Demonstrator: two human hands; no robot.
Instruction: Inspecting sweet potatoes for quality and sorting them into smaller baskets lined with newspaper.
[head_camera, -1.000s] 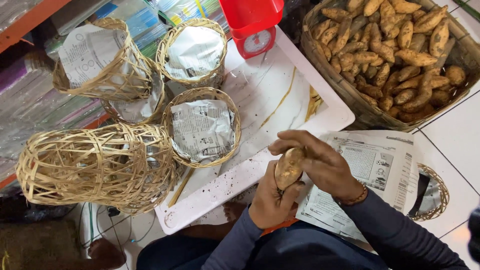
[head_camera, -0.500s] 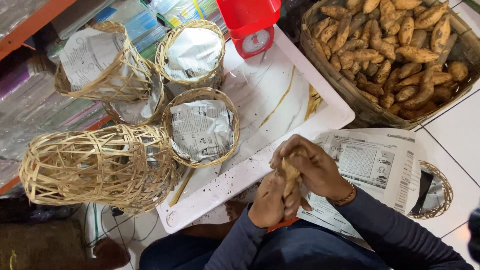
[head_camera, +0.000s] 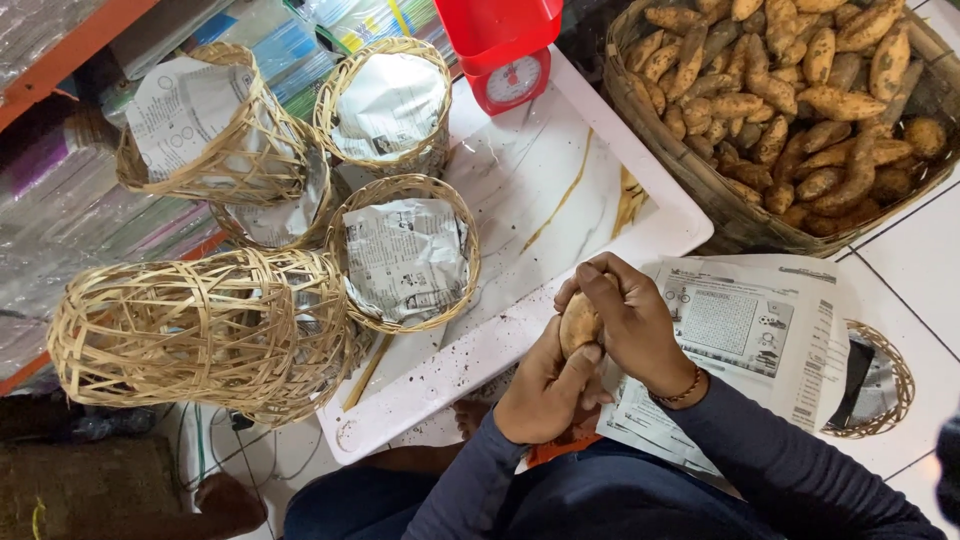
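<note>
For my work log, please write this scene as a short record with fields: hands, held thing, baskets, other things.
left hand: left hand grips the tuber from below
right hand: right hand covers the tuber from above
held thing: one brown sweet potato, between both hands
big basket: big woven basket at top right, full of sweet potatoes
small baskets: paper-lined basket and more beside it, on the left
tray: white tray, under the hands
scale: red scale at the top of the tray
paper: newspaper sheet on the floor
</note>
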